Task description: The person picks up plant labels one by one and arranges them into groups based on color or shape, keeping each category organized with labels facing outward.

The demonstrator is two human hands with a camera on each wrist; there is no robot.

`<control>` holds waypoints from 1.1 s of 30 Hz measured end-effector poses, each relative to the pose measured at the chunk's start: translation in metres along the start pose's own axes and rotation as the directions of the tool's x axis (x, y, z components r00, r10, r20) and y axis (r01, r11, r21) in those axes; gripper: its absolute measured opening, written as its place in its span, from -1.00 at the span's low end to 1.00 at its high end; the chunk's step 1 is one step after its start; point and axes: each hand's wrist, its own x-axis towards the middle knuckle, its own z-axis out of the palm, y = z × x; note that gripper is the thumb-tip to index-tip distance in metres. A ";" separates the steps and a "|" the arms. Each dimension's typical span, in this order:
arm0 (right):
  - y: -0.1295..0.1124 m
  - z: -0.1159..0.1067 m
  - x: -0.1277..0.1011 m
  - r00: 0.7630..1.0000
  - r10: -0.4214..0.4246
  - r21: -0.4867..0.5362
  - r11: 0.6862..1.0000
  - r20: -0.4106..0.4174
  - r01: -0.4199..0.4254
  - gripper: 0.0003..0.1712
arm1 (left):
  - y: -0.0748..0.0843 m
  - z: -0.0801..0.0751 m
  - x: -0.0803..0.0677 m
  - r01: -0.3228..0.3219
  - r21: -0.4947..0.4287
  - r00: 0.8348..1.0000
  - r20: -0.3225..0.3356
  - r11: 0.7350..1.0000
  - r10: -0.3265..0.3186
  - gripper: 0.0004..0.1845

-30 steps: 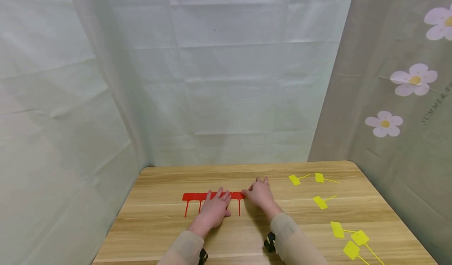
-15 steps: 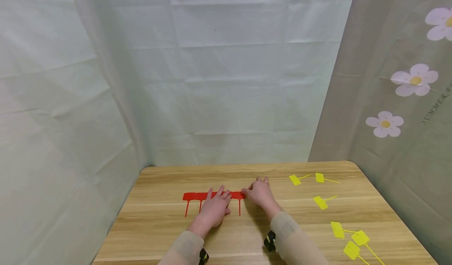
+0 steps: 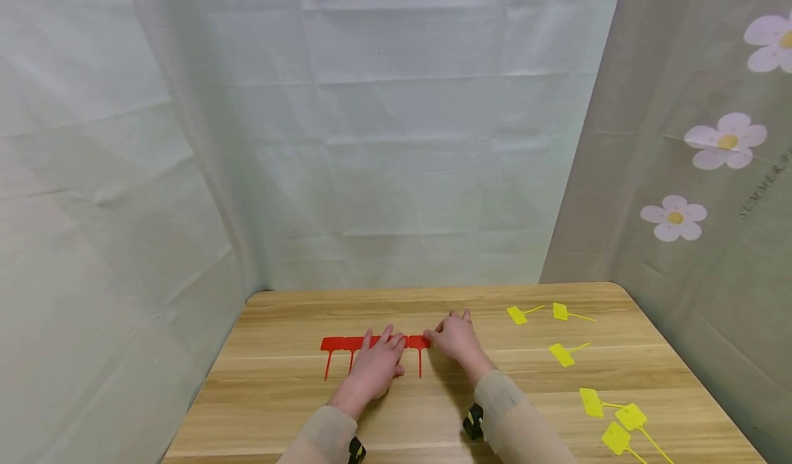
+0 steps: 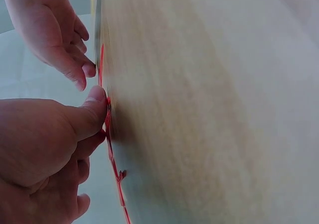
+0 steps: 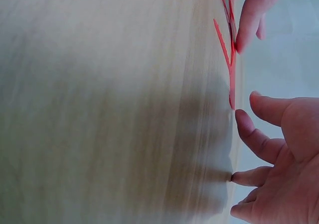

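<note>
Barely anything has shifted in the last second from where I'm watching: left hand (image 3: pixel 375 366) stays flat, fingers straight, pressing the red tags (image 3: pixel 346 344) mid-table (image 3: pixel 278 409). Right hand (image 3: pixel 456 338) touches the row's right end, fingers relaxed, gripping nothing. Looks like lining up.

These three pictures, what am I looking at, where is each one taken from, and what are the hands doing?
No machine here: a person works with two bare hands. The wide picture comes from a camera on the head; the two close ones come from cameras on the wrists, so the wooden table looks tipped sideways. A row of red tag ties lies flat. The left hand presses on the row with straight fingers. The right hand touches its right end; nothing is lifted. Six yellow tag ties lie scattered to the right.
</note>
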 end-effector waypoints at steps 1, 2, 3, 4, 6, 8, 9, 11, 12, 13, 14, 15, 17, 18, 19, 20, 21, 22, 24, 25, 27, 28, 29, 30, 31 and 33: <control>0.000 0.000 0.000 1.000 -0.004 0.001 1.000 -0.001 0.004 -0.63 | 0.000 0.000 0.000 0.000 -0.002 1.000 0.000 1.000 0.000 -0.33; 0.000 0.000 0.000 1.000 -0.005 0.004 1.000 0.001 0.005 -0.63 | 0.000 0.000 0.000 0.000 -0.005 1.000 0.001 1.000 0.000 -0.32; 0.001 0.000 0.000 1.000 -0.009 0.004 1.000 0.001 0.009 -0.64 | -0.001 0.001 0.000 0.000 -0.005 1.000 0.001 1.000 0.000 -0.32; 0.001 0.000 0.000 1.000 -0.012 0.005 1.000 0.002 0.012 -0.64 | -0.001 0.002 0.000 0.000 -0.006 1.000 -0.001 1.000 0.000 -0.32; 0.001 -0.001 0.001 1.000 -0.014 0.008 1.000 0.005 0.014 -0.63 | -0.001 0.003 0.000 0.000 -0.005 1.000 -0.004 1.000 0.000 -0.32; 0.002 -0.002 0.001 1.000 -0.019 0.006 1.000 0.004 0.019 -0.64 | -0.001 0.004 0.000 -0.002 -0.005 1.000 -0.009 1.000 0.002 -0.31; 0.002 -0.002 0.001 1.000 -0.018 0.008 1.000 0.005 0.018 -0.64 | -0.001 0.004 0.000 -0.003 -0.005 1.000 -0.011 1.000 0.003 -0.31; 0.003 -0.002 0.002 1.000 -0.022 0.010 1.000 0.004 0.022 -0.65 | -0.001 0.004 0.000 -0.004 -0.003 1.000 -0.016 1.000 0.004 -0.31; 0.003 -0.003 0.002 1.000 -0.026 0.010 1.000 0.005 0.026 -0.66 | -0.001 0.004 -0.001 -0.006 -0.002 1.000 -0.017 1.000 0.006 -0.31; 0.003 -0.003 0.002 1.000 -0.027 0.014 1.000 0.004 0.027 -0.67 | -0.001 0.003 -0.001 -0.006 0.000 1.000 -0.019 1.000 0.006 -0.31; 0.003 -0.004 0.002 1.000 -0.027 0.020 0.999 0.005 0.026 -0.67 | -0.001 0.003 -0.001 -0.007 0.001 1.000 -0.020 1.000 0.007 -0.30; 0.004 -0.004 0.002 1.000 -0.023 0.028 0.999 0.008 0.022 -0.67 | -0.001 0.002 -0.001 -0.009 0.003 1.000 -0.021 1.000 0.009 -0.30; 0.004 -0.006 0.001 1.000 -0.028 0.042 0.999 0.004 0.028 -0.69 | 0.000 0.001 -0.002 -0.014 0.009 1.000 -0.026 1.000 0.014 -0.30; 0.005 -0.007 0.000 1.000 -0.031 0.051 0.998 0.000 0.030 -0.70 | 0.000 0.001 -0.002 -0.017 0.015 0.999 -0.028 1.000 0.017 -0.31; 0.006 -0.008 0.000 0.999 -0.033 0.060 0.998 -0.002 0.033 -0.70 | 0.001 0.000 -0.003 -0.020 0.018 0.999 -0.029 1.000 0.021 -0.31; 0.007 -0.009 -0.001 0.999 -0.036 0.067 0.997 -0.003 0.036 -0.71 | 0.002 -0.001 -0.003 -0.023 0.020 0.999 -0.030 1.000 0.023 -0.32; 0.009 -0.010 -0.002 0.999 -0.041 0.074 0.996 -0.005 0.041 -0.72 | 0.002 -0.001 -0.003 -0.025 0.017 0.999 -0.032 1.000 0.025 -0.32; 0.011 -0.011 -0.003 0.999 -0.048 0.083 0.995 -0.009 0.048 -0.73 | 0.003 -0.002 -0.004 -0.026 0.012 0.999 -0.032 1.000 0.026 -0.32; 0.014 -0.013 -0.005 0.998 -0.057 0.095 0.994 -0.010 0.058 -0.75 | 0.005 -0.002 -0.004 -0.026 -0.003 0.999 -0.031 1.000 0.026 -0.32; 0.017 -0.014 -0.007 0.998 -0.063 0.099 0.993 -0.012 0.063 -0.76 | 0.006 -0.003 -0.004 -0.027 -0.016 0.999 -0.031 1.000 0.027 -0.32; 0.022 -0.016 -0.011 0.998 -0.066 0.111 0.992 -0.014 0.067 -0.78 | 0.007 -0.003 -0.004 -0.031 -0.037 0.999 -0.033 0.999 0.030 -0.31; 0.025 -0.017 -0.014 0.998 -0.065 0.116 0.991 -0.015 0.066 -0.79 | 0.008 -0.003 -0.003 -0.034 -0.042 0.999 -0.033 0.999 0.032 -0.31; 0.028 -0.018 -0.017 0.998 -0.068 0.120 0.990 -0.018 0.069 -0.80 | 0.008 -0.002 -0.002 -0.037 -0.047 0.999 -0.035 0.998 0.035 -0.31; 0.032 -0.020 -0.020 0.997 -0.069 0.126 0.989 -0.020 0.071 -0.80 | 0.009 -0.001 -0.002 -0.038 -0.051 0.999 -0.035 0.998 0.036 -0.31; 0.035 -0.021 -0.023 0.997 -0.073 0.129 0.989 -0.023 0.075 -0.81 | 0.009 0.000 -0.001 -0.039 -0.054 0.999 -0.036 0.998 0.037 -0.31; 0.039 -0.025 -0.031 0.997 -0.074 0.142 0.987 -0.025 0.077 -0.81 | 0.010 0.001 0.000 -0.038 -0.056 0.999 -0.039 0.998 0.036 -0.31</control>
